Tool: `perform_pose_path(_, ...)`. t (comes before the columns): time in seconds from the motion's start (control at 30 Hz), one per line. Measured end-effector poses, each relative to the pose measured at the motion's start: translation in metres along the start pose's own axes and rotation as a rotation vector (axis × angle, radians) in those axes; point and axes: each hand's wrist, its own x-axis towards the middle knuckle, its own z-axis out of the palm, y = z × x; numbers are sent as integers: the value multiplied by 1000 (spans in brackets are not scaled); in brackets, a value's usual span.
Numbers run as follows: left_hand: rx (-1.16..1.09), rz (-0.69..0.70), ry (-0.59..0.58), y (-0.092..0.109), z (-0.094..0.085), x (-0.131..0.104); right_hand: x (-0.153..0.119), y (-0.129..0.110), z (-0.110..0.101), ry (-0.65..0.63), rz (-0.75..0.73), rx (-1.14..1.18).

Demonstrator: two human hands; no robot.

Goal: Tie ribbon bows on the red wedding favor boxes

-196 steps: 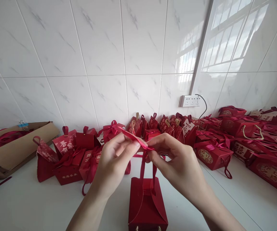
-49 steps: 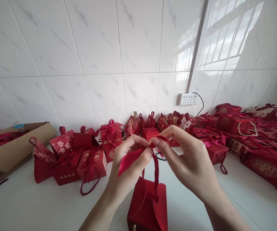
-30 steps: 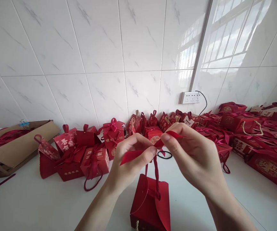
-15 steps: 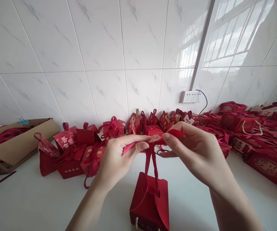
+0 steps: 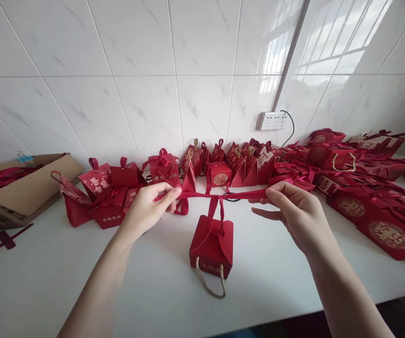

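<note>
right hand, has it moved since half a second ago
Yes, to the right: half a second ago the right hand pinched the red ribbon left of the wall socket in view; now its grip is below the socket.

The white tabletop (image 5: 258,291) bears red boxes (image 5: 387,237) (several tied with ribbon (image 5: 162,158)) and an open cardboard carton (image 5: 29,197).

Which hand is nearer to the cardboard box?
Left. The left hand pinches the red ribbon to the right of the cardboard box, with red gift boxes between. The right hand pinches the same ribbon farther to the right.
</note>
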Motion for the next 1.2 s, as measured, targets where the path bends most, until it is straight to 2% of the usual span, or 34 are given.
perform_pose_path(0.1, -91, -109, 18, -26, -2, -8, -11, 14, -9, 29, 85, 139)
perform_pose_path(0.27, -130, -211, 53, -58, 2, -21, -26, 31, -21, 98, 112, 277)
perform_pose_path(0.53, -56, -266, 56, -79, 12, -34, -46, 47, -50, 221, 116, 330)
perform_pose_path(0.7, 20, -286, 73, -94, 14, -38, -55, 59, -66, 222, 189, 260)
perform_pose_path(0.83, 124, -278, 44, -108, 12, -42, -64, 68, -87, 203, 271, 181)
perform_pose_path(0.9, 178, -274, 33, -108, 13, -45, -66, 69, -97, 137, 305, -37)
perform_pose_path(0.97, 255, -212, 83, -99, 15, -45, -64, 65, -101, 170, 255, -357)
perform_pose_path(1.03, 296, -109, 104, -82, 22, -42, -58, 58, -91, 266, 123, -612)
perform_pose_path(1.07, 257, -79, 47, -72, 26, -39, -54, 55, -82, 264, 68, -678)
perform_pose_path(1.1, 194, -69, -60, -64, 32, -35, -49, 53, -70, 175, 38, -694)
perform_pose_path(1.13, 135, -76, -169, -57, 37, -31, -44, 52, -57, 33, 22, -689)
perform_pose_path(1.2, 4, -125, -317, -50, 49, -24, -34, 55, -31, -207, 23, -700)
